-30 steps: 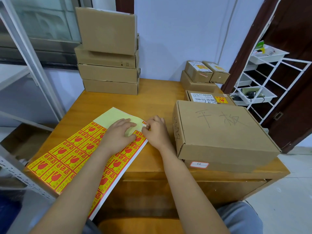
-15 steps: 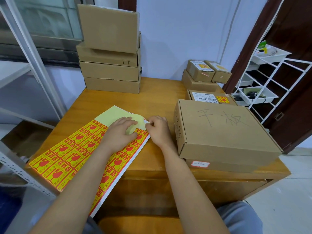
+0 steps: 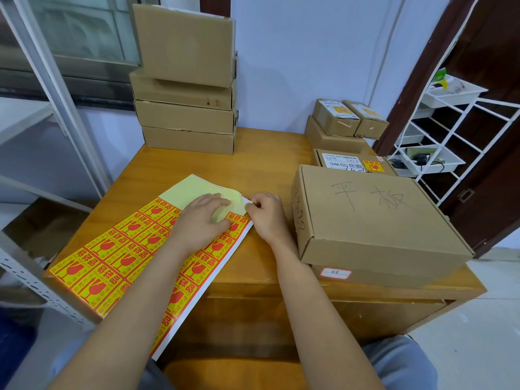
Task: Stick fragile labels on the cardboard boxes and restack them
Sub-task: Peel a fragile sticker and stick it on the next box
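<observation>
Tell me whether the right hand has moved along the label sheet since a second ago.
No. The right hand still pinches at the same top corner of the label sheet, just left of the big box; only the camera shifted slightly.

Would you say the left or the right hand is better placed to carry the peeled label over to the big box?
The right hand: it pinches the label corner and lies beside the big box, while the left hand presses the label sheet flat.

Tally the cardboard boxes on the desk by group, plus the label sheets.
Boxes in the back-left stack: 4
Boxes in the right-hand cluster, from the big handwritten box back: 6
Label sheet: 1
Total: 11
</observation>
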`<state>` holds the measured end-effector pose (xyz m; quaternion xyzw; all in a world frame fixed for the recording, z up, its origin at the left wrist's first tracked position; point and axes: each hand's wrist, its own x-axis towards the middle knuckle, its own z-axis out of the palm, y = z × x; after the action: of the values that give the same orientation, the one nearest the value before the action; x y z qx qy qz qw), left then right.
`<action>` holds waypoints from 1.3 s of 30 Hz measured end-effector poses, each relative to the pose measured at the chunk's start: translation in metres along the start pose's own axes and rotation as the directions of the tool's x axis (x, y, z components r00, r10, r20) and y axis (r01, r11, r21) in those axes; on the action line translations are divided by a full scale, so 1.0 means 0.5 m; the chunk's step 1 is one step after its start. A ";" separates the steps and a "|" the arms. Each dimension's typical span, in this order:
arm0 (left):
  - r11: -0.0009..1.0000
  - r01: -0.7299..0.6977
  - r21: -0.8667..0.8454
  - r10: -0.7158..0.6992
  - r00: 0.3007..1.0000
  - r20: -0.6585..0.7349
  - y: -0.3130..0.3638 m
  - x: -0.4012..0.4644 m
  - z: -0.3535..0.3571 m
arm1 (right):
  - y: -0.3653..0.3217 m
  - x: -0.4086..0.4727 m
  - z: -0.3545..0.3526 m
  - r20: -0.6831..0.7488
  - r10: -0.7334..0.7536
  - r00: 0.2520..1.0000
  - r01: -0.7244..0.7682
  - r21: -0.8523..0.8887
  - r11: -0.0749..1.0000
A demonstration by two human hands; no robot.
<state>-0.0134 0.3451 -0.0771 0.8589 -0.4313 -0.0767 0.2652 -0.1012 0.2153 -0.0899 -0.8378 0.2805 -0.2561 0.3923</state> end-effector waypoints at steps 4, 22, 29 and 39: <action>1.000 -0.018 0.014 0.018 1.000 0.003 -0.003 0.000 0.001 | 0.002 -0.001 -0.004 -0.054 0.007 0.999 -0.002 0.089 0.996; 0.996 -0.037 0.078 0.036 0.999 0.011 -0.010 0.004 0.007 | 0.000 0.018 -0.004 0.062 -0.147 0.987 0.160 -0.329 0.931; 0.989 -0.059 0.138 0.051 0.997 0.057 -0.009 0.005 0.007 | 0.005 0.016 -0.003 -0.026 -0.194 0.981 0.184 -0.225 0.957; 0.966 -0.069 0.250 0.048 0.995 0.090 -0.002 0.005 0.009 | 0.013 -0.011 -0.011 -0.111 -0.229 0.967 0.210 -0.158 0.965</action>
<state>-0.0130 0.3419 -0.0814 0.8688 -0.4732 -0.0489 0.1373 -0.1106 0.2127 -0.0930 -0.8718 0.2285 -0.3303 0.2805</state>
